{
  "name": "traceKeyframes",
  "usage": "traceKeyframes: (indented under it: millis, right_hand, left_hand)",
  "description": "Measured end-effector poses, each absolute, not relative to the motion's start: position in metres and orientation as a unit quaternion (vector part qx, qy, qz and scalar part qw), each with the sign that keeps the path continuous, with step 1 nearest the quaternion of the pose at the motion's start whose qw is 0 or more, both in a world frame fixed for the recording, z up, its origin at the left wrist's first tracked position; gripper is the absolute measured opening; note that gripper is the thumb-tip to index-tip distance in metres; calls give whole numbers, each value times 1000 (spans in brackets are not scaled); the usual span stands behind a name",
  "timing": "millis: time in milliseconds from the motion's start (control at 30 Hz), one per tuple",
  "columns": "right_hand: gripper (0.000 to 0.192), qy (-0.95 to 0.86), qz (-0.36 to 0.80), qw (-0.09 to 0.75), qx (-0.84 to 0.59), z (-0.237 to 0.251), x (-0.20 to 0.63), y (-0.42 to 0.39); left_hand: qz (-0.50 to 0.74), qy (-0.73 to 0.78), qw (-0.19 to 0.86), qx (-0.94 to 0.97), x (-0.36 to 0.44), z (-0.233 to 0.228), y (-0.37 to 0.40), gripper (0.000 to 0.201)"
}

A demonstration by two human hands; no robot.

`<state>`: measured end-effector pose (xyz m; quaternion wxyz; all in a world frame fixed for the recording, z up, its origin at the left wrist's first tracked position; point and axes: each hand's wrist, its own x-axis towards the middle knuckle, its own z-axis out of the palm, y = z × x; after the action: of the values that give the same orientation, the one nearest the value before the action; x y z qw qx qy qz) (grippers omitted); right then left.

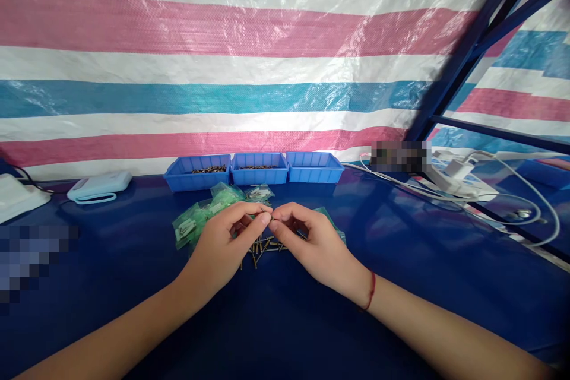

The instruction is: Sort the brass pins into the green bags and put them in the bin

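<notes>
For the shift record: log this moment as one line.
left hand: pinching a small part | right hand: fingertips meet the left's | beneath: loose metal pins | beside: green bags | behind: three blue bins

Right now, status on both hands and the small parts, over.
Left hand and right hand meet fingertip to fingertip, pinching something too small to identify. Loose small metal parts lie beneath them on the blue table. Green bags behind; nothing blocking.

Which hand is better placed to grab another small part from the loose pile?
Probably the right hand: it sits directly over the loose small parts; the left hand is just beside them.
</notes>
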<state>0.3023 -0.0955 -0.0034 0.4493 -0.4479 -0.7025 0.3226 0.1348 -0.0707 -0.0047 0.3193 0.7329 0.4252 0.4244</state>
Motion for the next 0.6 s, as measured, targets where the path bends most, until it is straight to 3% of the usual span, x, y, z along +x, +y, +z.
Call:
traceKeyframes:
  millis: [600]
  right_hand:
    - [15,-700,329,451,-446,-6,298,-95]
  left_hand:
    - [449,409,311,732,134,-4,-73,16]
